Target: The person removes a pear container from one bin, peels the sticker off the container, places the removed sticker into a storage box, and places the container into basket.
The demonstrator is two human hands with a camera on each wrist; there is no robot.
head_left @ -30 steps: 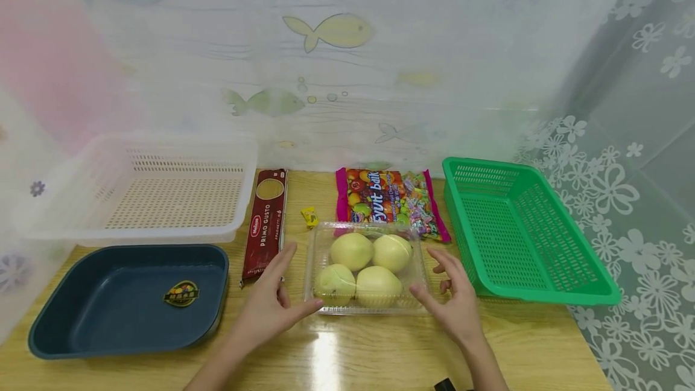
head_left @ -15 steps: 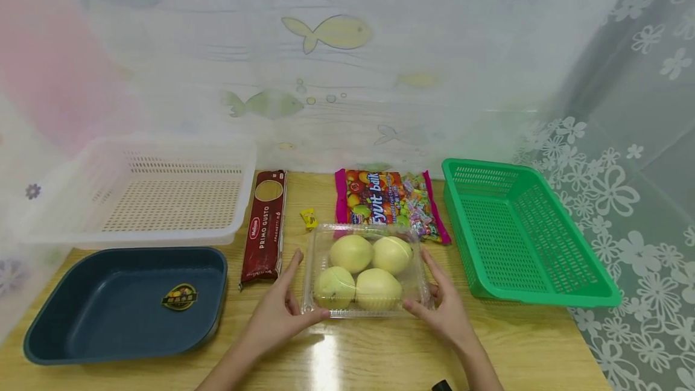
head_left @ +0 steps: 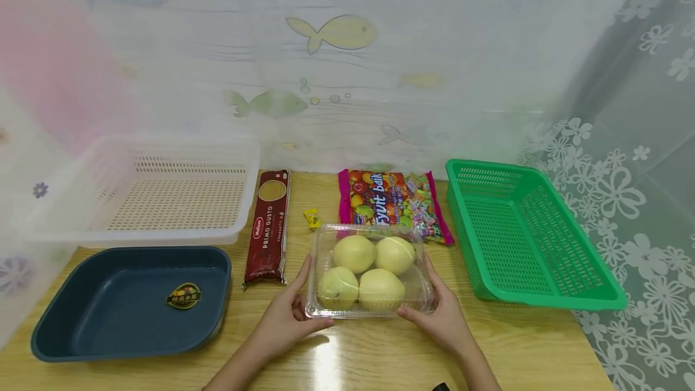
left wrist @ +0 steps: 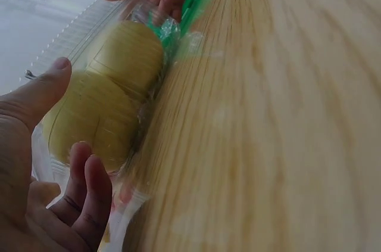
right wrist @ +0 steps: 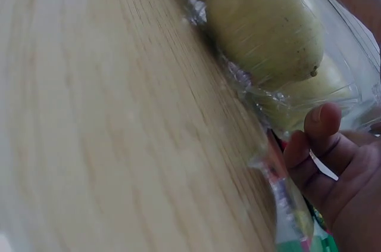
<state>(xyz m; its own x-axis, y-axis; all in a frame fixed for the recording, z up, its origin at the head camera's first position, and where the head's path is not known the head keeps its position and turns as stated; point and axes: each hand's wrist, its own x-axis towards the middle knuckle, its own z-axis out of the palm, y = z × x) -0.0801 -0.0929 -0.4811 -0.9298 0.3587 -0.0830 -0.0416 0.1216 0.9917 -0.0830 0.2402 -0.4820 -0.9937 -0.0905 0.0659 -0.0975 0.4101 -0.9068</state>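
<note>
In the head view a clear plastic clamshell box (head_left: pixel 321 246) with several pale yellow pears (head_left: pixel 354 253) inside sits at the middle of the wooden table. My left hand (head_left: pixel 285 321) grips its left side, thumb over the near edge. My right hand (head_left: pixel 442 318) holds the opposite side, its thumb on the near right edge. The left wrist view has the left hand's fingers (left wrist: pixel 95 195) curled beside the box. Close to a pear (right wrist: pixel 262 25) in the right wrist view, the right hand's fingers (right wrist: pixel 324 130) bend against the plastic. Whether the box is off the table I cannot tell.
Behind the box lie a candy bag (head_left: pixel 380 198) and a small yellow wrapped candy (head_left: pixel 312 218). A red spaghetti pack (head_left: pixel 267 228) is to the left, near a white basket (head_left: pixel 239 222) and a dark blue basin (head_left: pixel 130 300). A green basket (head_left: pixel 513 246) stands right.
Both hands have moved inward onto the box's sides from a slight distance. The box appears nearly where it was, shifting only slightly in the view.
</note>
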